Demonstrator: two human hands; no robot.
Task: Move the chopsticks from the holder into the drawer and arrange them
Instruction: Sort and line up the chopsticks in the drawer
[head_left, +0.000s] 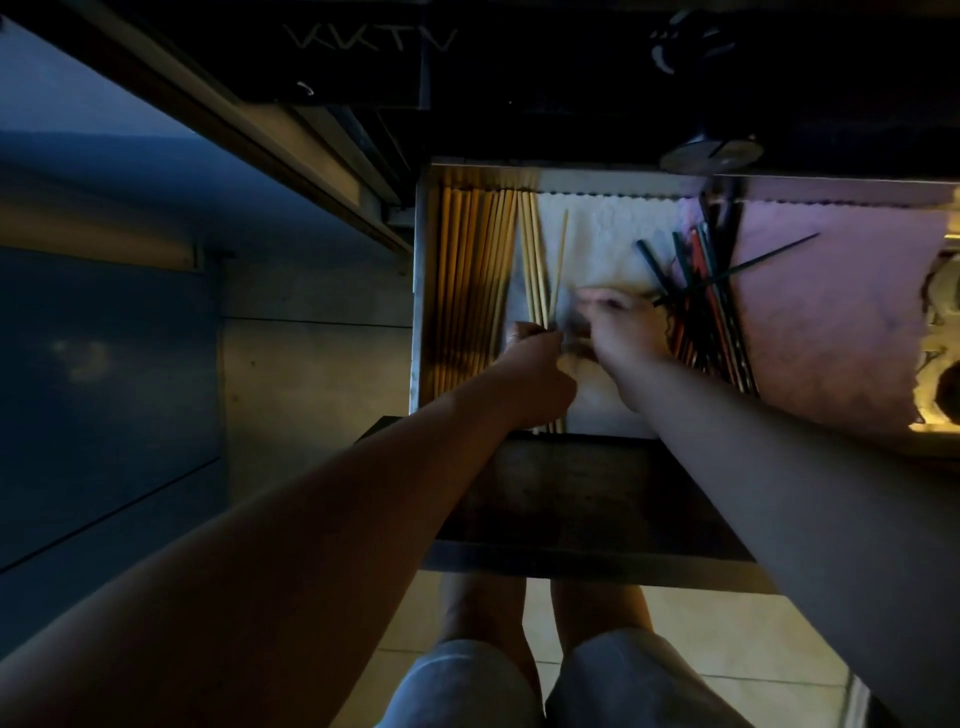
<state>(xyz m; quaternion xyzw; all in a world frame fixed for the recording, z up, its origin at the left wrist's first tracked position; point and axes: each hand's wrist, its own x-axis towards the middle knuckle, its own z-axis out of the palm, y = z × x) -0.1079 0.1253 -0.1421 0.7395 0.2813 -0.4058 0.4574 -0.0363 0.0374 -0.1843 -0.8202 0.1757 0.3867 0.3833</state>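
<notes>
Chopsticks, pale wood (467, 270): close row, side by side, along the left wall of the open drawer (422, 291), running front to back.

Small bundle (535, 270) of like sticks: just right of the row, on the white liner (613, 239). Its near part is gripped by the left hand (535, 358), fingers curled round it.

Single pale stick (563, 249): just beside the bundle, tilted a little off the row's line; its lower end is lost between the hands.

Right hand (623, 332): just beside the left, over the liner. It is motion-blurred, so I cannot tell whether it pinches a stick or only touches one.

Dark chopsticks (696, 312): loose, crossed heap right of the liner, where it meets the pink cloth (831, 322); unsorted.

Step in hand (judged): arranging, with pale sticks being added to the left-hand row.

Next move (judged): bring the bundle flush against the row, turn the tilted stick parallel, and level the ends toward the drawer's front edge. The dark heap will then need untangling stick by stick, since several lie across one another.

Hidden or unclear:
- No holder can be identified.
- A round metal object (711, 153) at the drawer's back edge sits in deep shadow, nature unclear.
- The drawer's right end is cut off by the frame.
- The front ends of the bundle lie under the left hand and forearm.
</notes>
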